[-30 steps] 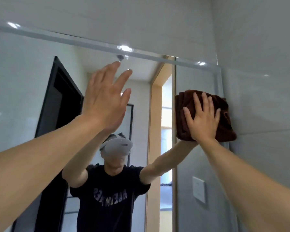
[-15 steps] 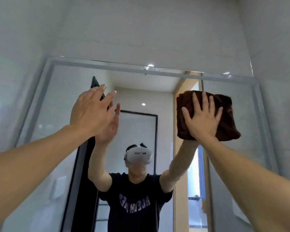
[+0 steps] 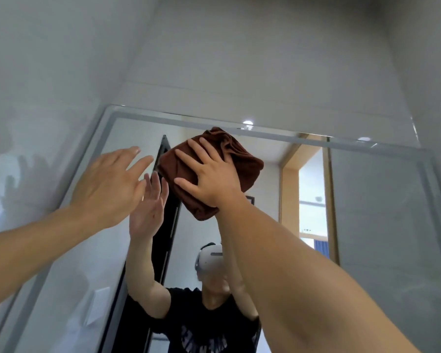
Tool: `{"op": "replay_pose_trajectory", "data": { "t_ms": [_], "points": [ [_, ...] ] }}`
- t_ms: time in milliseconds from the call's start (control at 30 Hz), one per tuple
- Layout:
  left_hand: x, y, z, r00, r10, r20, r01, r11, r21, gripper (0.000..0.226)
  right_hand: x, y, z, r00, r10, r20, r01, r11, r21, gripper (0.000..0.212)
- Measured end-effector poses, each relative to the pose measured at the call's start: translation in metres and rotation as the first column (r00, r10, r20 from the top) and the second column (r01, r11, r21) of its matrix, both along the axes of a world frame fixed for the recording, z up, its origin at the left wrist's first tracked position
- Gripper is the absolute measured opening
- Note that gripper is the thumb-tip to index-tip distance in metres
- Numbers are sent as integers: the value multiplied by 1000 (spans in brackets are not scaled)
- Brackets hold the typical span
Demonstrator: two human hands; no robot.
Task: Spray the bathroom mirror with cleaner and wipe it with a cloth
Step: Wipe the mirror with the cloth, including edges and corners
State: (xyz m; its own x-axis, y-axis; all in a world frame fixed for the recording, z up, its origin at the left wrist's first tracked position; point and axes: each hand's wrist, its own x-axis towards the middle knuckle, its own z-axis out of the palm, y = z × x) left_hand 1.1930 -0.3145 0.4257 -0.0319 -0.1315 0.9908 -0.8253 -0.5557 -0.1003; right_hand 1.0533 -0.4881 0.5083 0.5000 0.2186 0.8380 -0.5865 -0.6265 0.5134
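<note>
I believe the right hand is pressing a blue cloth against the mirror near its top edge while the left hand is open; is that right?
Not quite: the head view shows the cloth is brown, not blue. The right hand does press it against the mirror near its top edge, and the left hand is open.

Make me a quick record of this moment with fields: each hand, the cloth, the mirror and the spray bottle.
right hand: fingers spread flat, presses the cloth against the mirror
cloth: brown, bunched, just under the mirror's top edge, left of its middle
left hand: raised, fingers straight, holds nothing; contact with the mirror unclear
mirror: on the wall, top edge and upper left corner in view
spray bottle: not in view
</note>
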Motion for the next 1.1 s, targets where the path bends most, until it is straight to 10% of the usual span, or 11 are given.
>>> {"op": "replay_pose_trajectory", "data": {
  "t_ms": [767, 1100],
  "points": [
    [-185, -167, 58, 951, -264, 163, 254, 964, 82, 54, -346, -205, 37, 789, -238, 566, 20, 931, 364, 67],
    [-198, -170, 80, 943, -248, 219, 227, 967, 118, 54, -345, -204, 40, 743, -316, 589, 36, 899, 437, 68]
  ]
}}
